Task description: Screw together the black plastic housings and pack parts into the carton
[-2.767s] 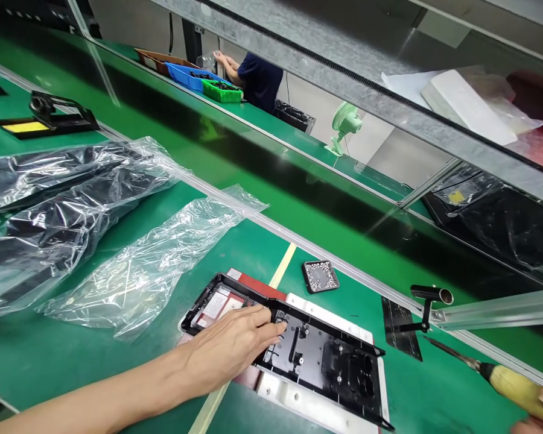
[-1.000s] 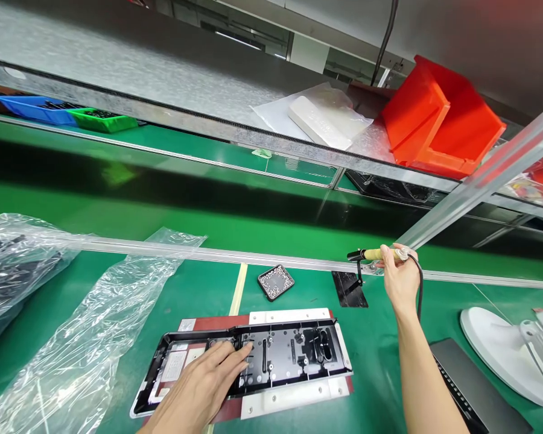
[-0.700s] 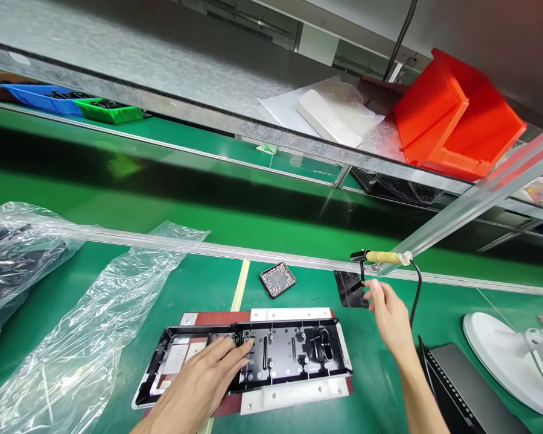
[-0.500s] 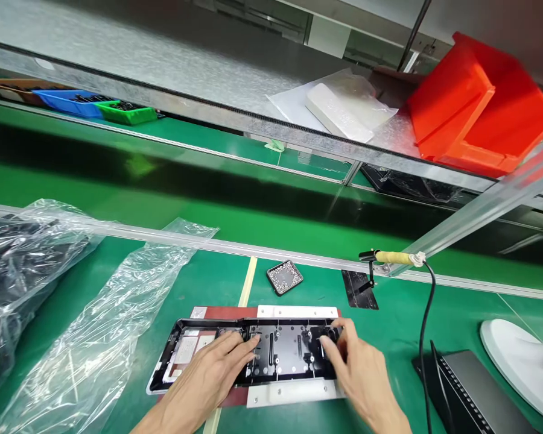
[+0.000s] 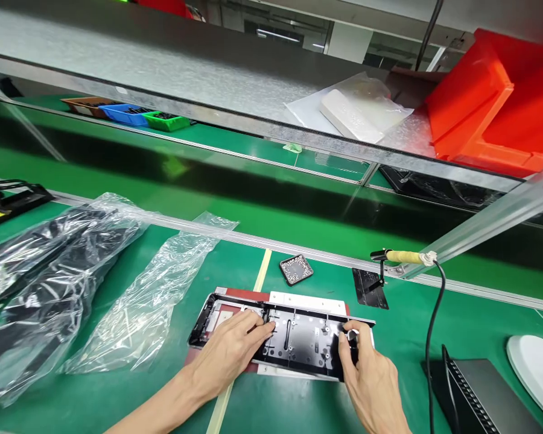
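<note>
A long black plastic housing [image 5: 304, 337] with posts, ribs and a slot lies at a slight angle across a reddish-brown board with white strips [image 5: 305, 301]. A rectangular frame-like opening forms its left part. My left hand [image 5: 235, 343] is closed on the housing near its middle, beside that opening, with the fingertips reaching inside. At the other end my right hand [image 5: 366, 361] grips the housing's right edge, thumb on the inner face and fingers curled over the far side. Part of the right end is hidden by those fingers.
Behind the housing sits a small dark tray [image 5: 296, 269] of tiny metal parts. Clear plastic bags [image 5: 154, 295] lie at left. A yellow-handled tool [image 5: 405, 257] with a black cable rests by the rail at right, near a black device [image 5: 493, 386]. A red bin [image 5: 475, 102] stands on the shelf.
The housing has shifted right over the board and turned slightly, covering more of the front white strip. Both hands have moved with it. The camera view has swung left.
</note>
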`<state>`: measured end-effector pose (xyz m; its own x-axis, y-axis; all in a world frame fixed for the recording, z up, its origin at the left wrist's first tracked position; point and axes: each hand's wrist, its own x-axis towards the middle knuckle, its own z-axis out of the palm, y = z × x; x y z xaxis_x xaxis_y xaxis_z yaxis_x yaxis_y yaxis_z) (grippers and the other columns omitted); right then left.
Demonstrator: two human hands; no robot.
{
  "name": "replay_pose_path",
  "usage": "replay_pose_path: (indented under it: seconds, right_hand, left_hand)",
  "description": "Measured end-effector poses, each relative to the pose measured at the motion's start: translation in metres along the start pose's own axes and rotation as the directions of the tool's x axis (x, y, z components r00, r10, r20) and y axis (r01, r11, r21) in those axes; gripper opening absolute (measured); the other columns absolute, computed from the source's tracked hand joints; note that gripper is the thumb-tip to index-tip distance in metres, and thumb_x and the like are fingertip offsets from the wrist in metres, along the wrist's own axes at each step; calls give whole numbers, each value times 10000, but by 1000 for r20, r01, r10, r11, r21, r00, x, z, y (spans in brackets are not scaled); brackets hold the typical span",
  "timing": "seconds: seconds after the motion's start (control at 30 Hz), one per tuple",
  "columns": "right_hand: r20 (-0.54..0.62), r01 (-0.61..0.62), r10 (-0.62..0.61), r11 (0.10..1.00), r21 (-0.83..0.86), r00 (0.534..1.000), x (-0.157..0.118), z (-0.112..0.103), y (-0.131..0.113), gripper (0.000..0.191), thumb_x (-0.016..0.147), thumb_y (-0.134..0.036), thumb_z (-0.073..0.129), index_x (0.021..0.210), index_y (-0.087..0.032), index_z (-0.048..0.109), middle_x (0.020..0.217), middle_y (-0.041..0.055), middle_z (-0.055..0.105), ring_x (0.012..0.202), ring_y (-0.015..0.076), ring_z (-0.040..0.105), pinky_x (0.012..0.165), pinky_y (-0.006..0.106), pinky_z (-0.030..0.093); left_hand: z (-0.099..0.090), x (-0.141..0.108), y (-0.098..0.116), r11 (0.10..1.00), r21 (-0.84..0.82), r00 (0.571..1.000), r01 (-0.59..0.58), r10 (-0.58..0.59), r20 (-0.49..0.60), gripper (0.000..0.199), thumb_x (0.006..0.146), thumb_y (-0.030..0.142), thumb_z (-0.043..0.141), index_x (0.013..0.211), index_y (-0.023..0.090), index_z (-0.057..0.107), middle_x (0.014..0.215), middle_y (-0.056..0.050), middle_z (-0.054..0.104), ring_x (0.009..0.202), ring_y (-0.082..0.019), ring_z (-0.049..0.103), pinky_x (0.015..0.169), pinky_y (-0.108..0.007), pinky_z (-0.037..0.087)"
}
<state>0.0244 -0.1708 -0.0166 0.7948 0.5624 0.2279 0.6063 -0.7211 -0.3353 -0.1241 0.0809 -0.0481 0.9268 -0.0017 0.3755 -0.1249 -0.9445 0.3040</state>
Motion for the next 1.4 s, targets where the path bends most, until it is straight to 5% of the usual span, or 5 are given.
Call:
replay_pose_path:
  seconds: [0.7,0.93,1.1,1.27,1.4]
  right_hand:
    - [59,-292,286,930,223,956,-39,-33,-12,365,976,-642,354,1071,-332,520,526,-74,412,456,191,448,504,259,339]
    - [12,-281,287,926,251,958,-42,-35,-9,392,965,-663,387,1100,-329,542,527,-81,403,415,171,448,474,249,377]
    - [-54,-219,238,946,238,970,-43,-31,-2,420,978,-633,388,1120,-279,564,500,-68,429,392,174,489,430,245,382]
    - [-114,-187,215,959,213,970,-43,-27,3,444,986,-626,371,1103,-253,581,489,-50,474,378,187,519,417,255,406]
    - [-140,-184,211,966,181,968,-45,-26,11,450,983,-637,387,1104,-256,593,511,-40,526,397,180,560,421,243,421]
  left_hand:
    - [-42,-7,52,999,38,992,-10,14,-126,191,1008,97,536,1148,168,645,862,-40,590,759,-184,529,637,-327,422]
    - [-70,-16,47,1000,-29,936,2,-12,-351,330,962,32,607,1256,179,638,984,-57,671,868,-168,593,761,-322,503]
    - [-101,-21,2,967,-96,823,237,-252,-508,210,997,179,620,1169,249,720,1048,-24,718,966,-166,655,891,-322,530]
    - [-96,-47,-85,766,25,698,642,-571,-432,373,1009,518,514,1096,247,755,1102,-53,705,920,-233,648,838,-367,536]
    - [-72,-71,-132,619,448,764,645,-533,-364,654,1004,621,391,1305,100,648,1274,-217,597,1168,-398,561,977,-497,498]
